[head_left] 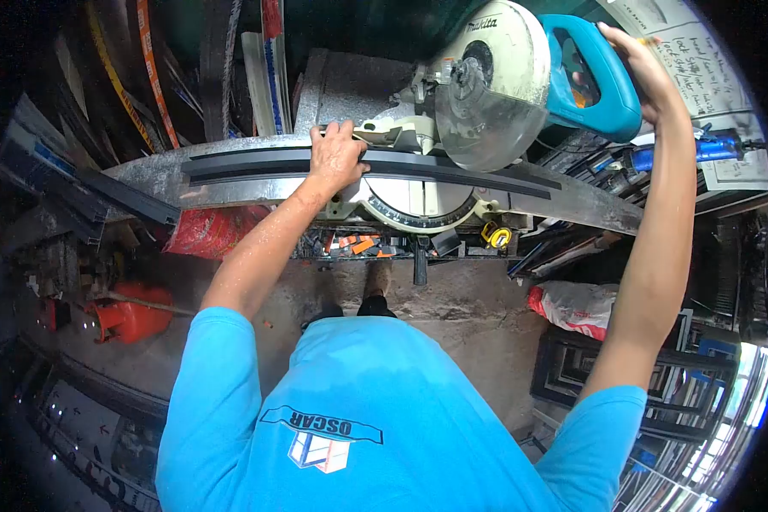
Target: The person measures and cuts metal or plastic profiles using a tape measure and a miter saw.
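A Makita mitre saw [514, 53] stands at the far side of the bench, its head raised and the clear blade guard [491, 128] over the blade. My right hand [647, 81] is closed around the saw's teal handle [616, 94]. Across the saw's metal bed lies a long dark grey profile strip [256, 165]. My left hand [337, 156] grips this strip left of the blade, fingers over its far edge by the fence and thumb along the near side. Below the strip shows the round mitre scale [422, 220], with its black knob [420, 264] pointing towards me.
A yellow tape measure [496, 235] sits under the bed's front, near orange offcuts [363, 246]. Strips [149, 77] lean at the back left. A blue tool [700, 149] lies right. On the floor are a red cylinder [136, 311] and a white-and-red bag [576, 305].
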`<action>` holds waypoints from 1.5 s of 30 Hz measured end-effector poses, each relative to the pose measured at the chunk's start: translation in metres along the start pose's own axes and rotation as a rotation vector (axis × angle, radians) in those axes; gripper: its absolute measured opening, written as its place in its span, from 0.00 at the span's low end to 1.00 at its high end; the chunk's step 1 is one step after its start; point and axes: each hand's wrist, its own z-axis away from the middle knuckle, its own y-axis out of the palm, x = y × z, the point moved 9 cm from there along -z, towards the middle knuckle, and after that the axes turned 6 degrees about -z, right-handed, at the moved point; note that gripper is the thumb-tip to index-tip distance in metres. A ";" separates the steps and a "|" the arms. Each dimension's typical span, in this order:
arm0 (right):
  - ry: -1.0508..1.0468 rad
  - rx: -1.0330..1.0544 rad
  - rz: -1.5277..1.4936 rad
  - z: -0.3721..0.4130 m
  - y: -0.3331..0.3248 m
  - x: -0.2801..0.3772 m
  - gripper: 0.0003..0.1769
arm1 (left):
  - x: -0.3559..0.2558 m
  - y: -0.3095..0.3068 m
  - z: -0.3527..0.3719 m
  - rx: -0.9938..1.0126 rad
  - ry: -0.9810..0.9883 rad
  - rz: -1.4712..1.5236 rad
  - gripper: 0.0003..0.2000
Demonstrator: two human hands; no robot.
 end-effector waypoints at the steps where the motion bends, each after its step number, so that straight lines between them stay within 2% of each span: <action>1: -0.014 -0.019 0.056 0.000 0.005 0.004 0.23 | 0.001 0.000 0.001 -0.011 0.003 0.030 0.15; 5: -0.064 -0.093 0.283 0.007 0.029 0.013 0.23 | 0.003 -0.003 0.004 -0.105 0.016 0.063 0.19; 7: -0.083 -0.132 0.402 0.018 0.041 0.014 0.24 | 0.005 0.001 0.004 -0.080 -0.001 0.094 0.19; 9: -0.192 -0.185 0.489 0.048 0.055 0.009 0.26 | 0.005 0.000 0.005 -0.110 0.012 0.087 0.20; 11: -0.172 -0.324 0.499 0.072 0.058 -0.015 0.26 | 0.004 0.001 0.005 -0.115 0.027 0.094 0.20; 13: -0.187 -0.353 0.327 0.101 0.079 -0.042 0.25 | 0.005 0.003 0.005 -0.107 0.022 0.097 0.20; 17: -0.265 -0.492 0.408 0.136 0.096 -0.077 0.24 | 0.006 0.004 0.007 -0.140 0.057 0.117 0.19; 21: -0.351 -0.499 0.403 0.147 0.103 -0.088 0.24 | 0.005 0.004 0.007 -0.124 0.049 0.106 0.19; 32: -0.372 -0.539 0.456 0.150 0.103 -0.091 0.24 | 0.005 0.003 0.006 -0.112 0.039 0.097 0.19; 41: -0.346 -0.570 0.408 0.151 0.101 -0.094 0.24 | 0.001 0.001 0.006 -0.130 0.037 0.074 0.19; 43: -0.249 -0.513 0.015 0.144 0.092 -0.112 0.27 | 0.000 0.001 0.005 -0.086 0.001 0.032 0.18; 44: -0.159 -0.527 -0.132 0.143 0.092 -0.119 0.34 | -0.003 -0.002 0.004 -0.087 0.002 0.031 0.18; 45: -0.162 -0.526 -0.134 0.143 0.090 -0.114 0.34 | -0.004 0.000 0.002 -0.035 -0.024 -0.013 0.18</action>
